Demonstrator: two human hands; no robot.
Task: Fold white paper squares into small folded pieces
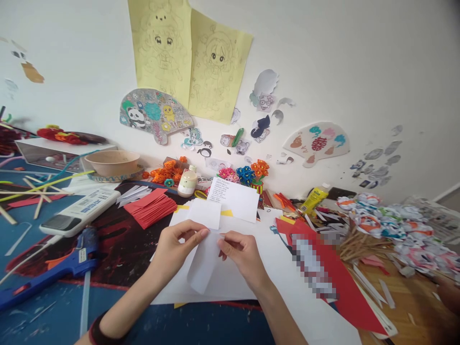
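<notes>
Both forearms reach in from the bottom edge, and the left hand (176, 247) and right hand (241, 251) meet over a strip of white paper (203, 266), each pinching its upper edge between thumb and fingertips, the strip hanging down over a large white sheet (230, 282) on the table (201, 328). Just behind the hands lie a stack of red paper (151, 207) and a printed white card (235, 197); a blue glue gun (50, 270) lies well to the left. Whether the strip is folded double I cannot quite tell.
</notes>
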